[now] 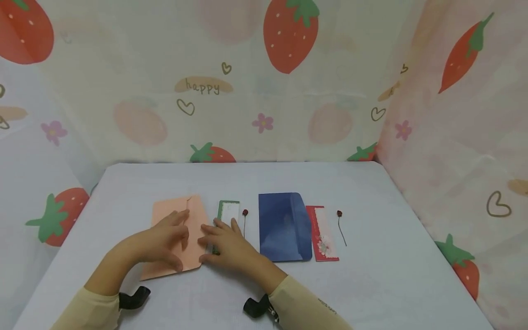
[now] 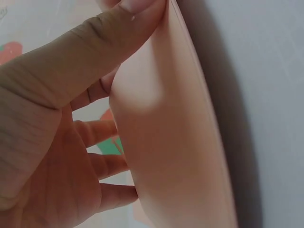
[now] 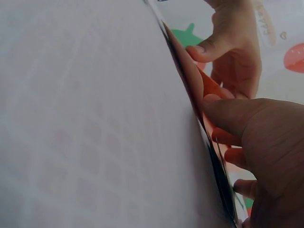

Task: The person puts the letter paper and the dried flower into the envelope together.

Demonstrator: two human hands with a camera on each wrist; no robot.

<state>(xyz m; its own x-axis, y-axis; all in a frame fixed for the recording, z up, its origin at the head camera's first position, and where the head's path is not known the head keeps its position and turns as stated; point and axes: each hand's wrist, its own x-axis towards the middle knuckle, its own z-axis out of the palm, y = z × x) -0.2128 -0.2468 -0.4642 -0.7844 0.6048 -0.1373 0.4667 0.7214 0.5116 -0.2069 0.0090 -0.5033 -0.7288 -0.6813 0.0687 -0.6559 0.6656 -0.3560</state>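
A peach envelope (image 1: 200,211) lies at the left of the table, its right edge slightly raised. My left hand (image 1: 167,236) rests over its middle, fingers spread, with the thumb against the paper (image 2: 171,142) in the left wrist view. The fingertips of my right hand (image 1: 228,240) touch the envelope's right edge. In the right wrist view, the thumb of this right hand (image 3: 275,147) meets the peach edge (image 3: 192,78), across from the left hand (image 3: 237,52). A green-bordered white card (image 1: 229,210) is partly hidden under my right hand.
A small dried rose (image 1: 245,213) lies right of the green card. Further right are a blue envelope (image 1: 276,229), a red and pink card (image 1: 319,229) and a second dried rose (image 1: 340,214). Strawberry-print cloth (image 1: 255,91) encloses the white table (image 1: 392,275).
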